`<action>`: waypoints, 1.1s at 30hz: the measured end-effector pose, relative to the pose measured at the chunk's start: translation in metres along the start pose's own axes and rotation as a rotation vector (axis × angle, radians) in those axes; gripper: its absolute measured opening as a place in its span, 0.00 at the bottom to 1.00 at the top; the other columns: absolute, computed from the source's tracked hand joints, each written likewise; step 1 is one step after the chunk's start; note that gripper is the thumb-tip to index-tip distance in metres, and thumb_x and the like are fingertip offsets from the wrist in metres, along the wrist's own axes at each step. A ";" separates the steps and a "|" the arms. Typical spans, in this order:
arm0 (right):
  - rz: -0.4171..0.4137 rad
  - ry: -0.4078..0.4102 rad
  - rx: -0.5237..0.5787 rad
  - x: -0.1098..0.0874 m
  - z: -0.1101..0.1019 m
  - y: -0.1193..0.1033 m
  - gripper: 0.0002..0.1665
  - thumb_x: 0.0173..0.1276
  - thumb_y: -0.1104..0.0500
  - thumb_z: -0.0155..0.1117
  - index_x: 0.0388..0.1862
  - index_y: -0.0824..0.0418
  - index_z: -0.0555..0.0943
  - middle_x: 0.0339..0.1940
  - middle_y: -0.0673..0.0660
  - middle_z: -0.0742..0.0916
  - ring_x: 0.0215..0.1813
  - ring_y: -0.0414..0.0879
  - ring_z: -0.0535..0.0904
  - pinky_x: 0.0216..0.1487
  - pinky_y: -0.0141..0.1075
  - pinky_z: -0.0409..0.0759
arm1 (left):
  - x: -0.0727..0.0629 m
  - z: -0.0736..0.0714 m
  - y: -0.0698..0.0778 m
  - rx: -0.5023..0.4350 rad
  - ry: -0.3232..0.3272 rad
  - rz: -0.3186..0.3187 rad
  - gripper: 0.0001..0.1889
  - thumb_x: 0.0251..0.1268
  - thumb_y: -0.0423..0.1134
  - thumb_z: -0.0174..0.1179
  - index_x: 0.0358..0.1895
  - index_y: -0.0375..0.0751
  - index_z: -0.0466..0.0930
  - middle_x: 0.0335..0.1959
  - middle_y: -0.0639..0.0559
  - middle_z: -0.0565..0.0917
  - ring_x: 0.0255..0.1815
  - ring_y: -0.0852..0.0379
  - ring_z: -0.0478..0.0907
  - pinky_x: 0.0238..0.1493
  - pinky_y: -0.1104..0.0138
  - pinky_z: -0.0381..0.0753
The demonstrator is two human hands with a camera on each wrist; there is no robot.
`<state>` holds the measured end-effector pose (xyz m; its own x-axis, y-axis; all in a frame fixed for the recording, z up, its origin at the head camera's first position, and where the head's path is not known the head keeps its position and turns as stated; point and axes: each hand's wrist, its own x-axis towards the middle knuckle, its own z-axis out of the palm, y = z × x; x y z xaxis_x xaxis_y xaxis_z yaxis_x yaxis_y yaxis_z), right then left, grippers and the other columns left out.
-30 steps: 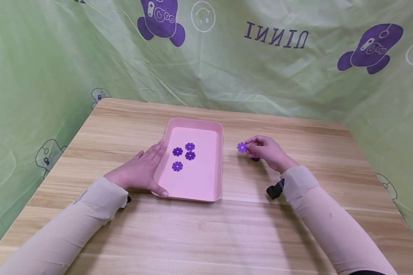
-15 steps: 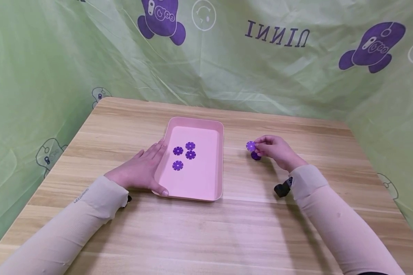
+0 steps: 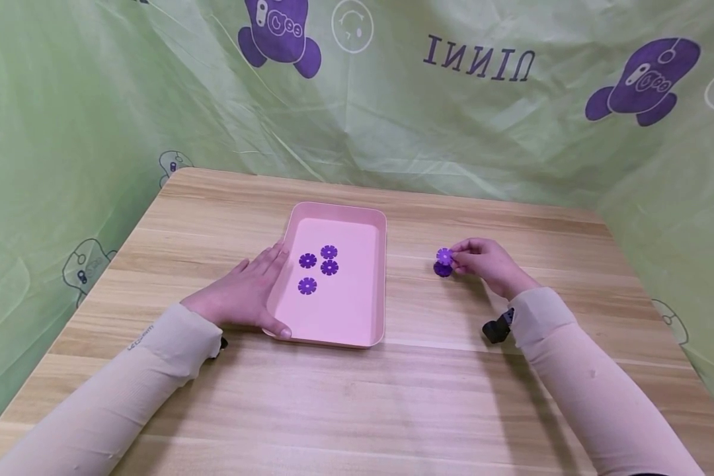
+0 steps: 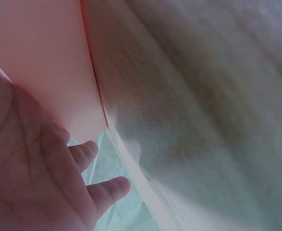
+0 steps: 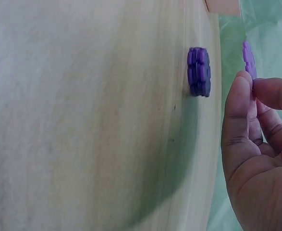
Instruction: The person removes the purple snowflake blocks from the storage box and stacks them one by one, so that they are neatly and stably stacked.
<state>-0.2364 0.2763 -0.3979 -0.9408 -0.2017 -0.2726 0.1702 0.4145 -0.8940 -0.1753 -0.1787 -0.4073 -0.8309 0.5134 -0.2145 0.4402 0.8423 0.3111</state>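
As I see it on the feeds, the held disc point(image 3: 444, 256) is flat, round, light purple, notched rim, small centre hole. It's raised off the table point(image 3: 333, 410), near a short purple stack point(image 5: 199, 72). Count: one disc in hand, four darker discs point(image 3: 307, 286) inside one pink tray point(image 3: 345, 324), at least two in the stack; exact number I can't tell. Right hand point(image 3: 488, 263) pinches the held disc, thumb against fingertips. Left hand point(image 3: 244, 289) is unclenched, fingers extended along the tray's left side.

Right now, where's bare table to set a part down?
Free: table nearside of the tray, between both sleeves; strip between tray and curtain. Crowded: tray's left rim, under the left hand; table around the right hand, held disc and stack.
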 end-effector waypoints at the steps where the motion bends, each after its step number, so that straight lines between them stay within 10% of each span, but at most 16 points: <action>1: 0.007 0.001 -0.003 0.000 0.000 0.001 0.16 0.79 0.68 0.53 0.60 0.78 0.72 0.46 0.59 0.83 0.43 0.39 0.81 0.50 0.29 0.84 | 0.000 0.000 0.000 0.001 0.000 -0.001 0.81 0.38 0.78 0.72 0.82 0.26 0.35 0.84 0.33 0.34 0.83 0.32 0.37 0.76 0.33 0.44; 33: 0.096 0.003 0.002 0.000 -0.001 0.010 0.18 0.80 0.68 0.53 0.61 0.80 0.72 0.38 0.52 0.85 0.37 0.36 0.81 0.41 0.27 0.84 | 0.002 0.001 -0.001 -0.004 -0.001 -0.003 0.81 0.38 0.77 0.73 0.82 0.26 0.35 0.84 0.34 0.33 0.83 0.33 0.37 0.76 0.34 0.43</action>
<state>-0.2351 0.2813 -0.4070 -0.9212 -0.1582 -0.3556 0.2598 0.4303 -0.8645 -0.1768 -0.1790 -0.4093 -0.8319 0.5108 -0.2168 0.4360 0.8434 0.3140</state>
